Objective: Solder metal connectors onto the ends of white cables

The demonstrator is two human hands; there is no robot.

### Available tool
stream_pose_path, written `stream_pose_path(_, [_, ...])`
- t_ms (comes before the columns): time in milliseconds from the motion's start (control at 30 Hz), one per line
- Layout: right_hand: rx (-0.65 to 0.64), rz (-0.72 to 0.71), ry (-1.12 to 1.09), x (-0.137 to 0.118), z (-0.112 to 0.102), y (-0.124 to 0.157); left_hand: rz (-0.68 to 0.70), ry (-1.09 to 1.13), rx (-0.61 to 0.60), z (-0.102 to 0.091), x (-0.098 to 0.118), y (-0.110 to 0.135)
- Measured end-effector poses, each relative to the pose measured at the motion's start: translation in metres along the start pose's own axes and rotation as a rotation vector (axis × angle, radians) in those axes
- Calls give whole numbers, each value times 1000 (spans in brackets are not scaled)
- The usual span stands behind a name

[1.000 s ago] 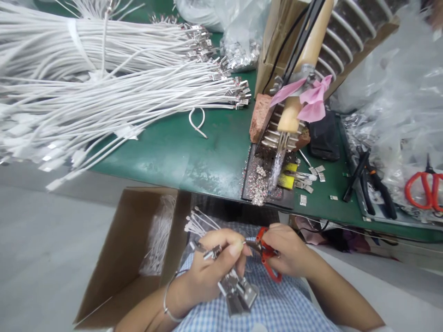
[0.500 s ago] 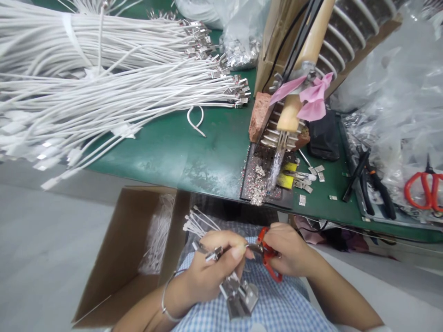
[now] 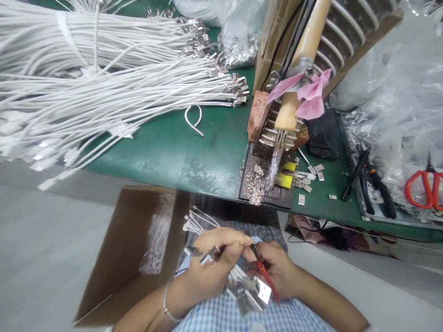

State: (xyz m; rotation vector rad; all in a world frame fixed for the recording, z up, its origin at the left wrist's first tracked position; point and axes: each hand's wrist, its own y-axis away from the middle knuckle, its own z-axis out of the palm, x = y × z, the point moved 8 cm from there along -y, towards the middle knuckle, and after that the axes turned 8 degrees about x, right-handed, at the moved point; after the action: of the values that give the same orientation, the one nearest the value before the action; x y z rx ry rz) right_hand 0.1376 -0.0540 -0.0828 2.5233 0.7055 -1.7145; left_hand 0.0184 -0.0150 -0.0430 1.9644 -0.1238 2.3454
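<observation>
My left hand (image 3: 212,269) is closed around a bunch of white USB cables (image 3: 237,274) over my lap. Metal USB plugs (image 3: 251,295) hang out below it, and a few more metal ends poke out between its fingers. Thin white cable ends stick out above. Close by on the right, my right hand (image 3: 280,269) grips a pair of red-handled scissors (image 3: 267,279), blades pointing at my left fingertips. What lies between those fingertips is too small to make out. Blue checked cloth covers my lap.
Large bundles of white cables (image 3: 114,92) lie on the green table (image 3: 166,161). A soldering iron (image 3: 287,115) leans on a coiled stand above a pad with solder bits. Pliers (image 3: 377,189) and other red scissors (image 3: 424,186) lie right. A cardboard box (image 3: 107,263) stands below left.
My right hand has turned, so the scissors now tilt with their handles downward. The hanging USB plugs have swung slightly right. The bundle stays in my left hand.
</observation>
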Motion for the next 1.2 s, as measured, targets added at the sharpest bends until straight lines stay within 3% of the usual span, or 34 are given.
stream_pose_path(167, [36, -52, 54, 1, -12, -6, -16, 85, -83, 3, -8, 6])
stream_pose_path(367, [-27, -176, 156, 2, -31, -11, -96, 40, -120, 4, -16, 7])
stream_pose_path(700, [-88, -284, 180, 2, -33, -10, -265, 205, -204, 8, -31, 17])
stream_pose_path(1000, [-92, -302, 156, 1, -38, -10, -323, 155, -252, 11, -34, 17])
stream_pose_path(1200, [-56, -210, 46, 4, -28, -5, -239, 90, -220, 10, -25, 13])
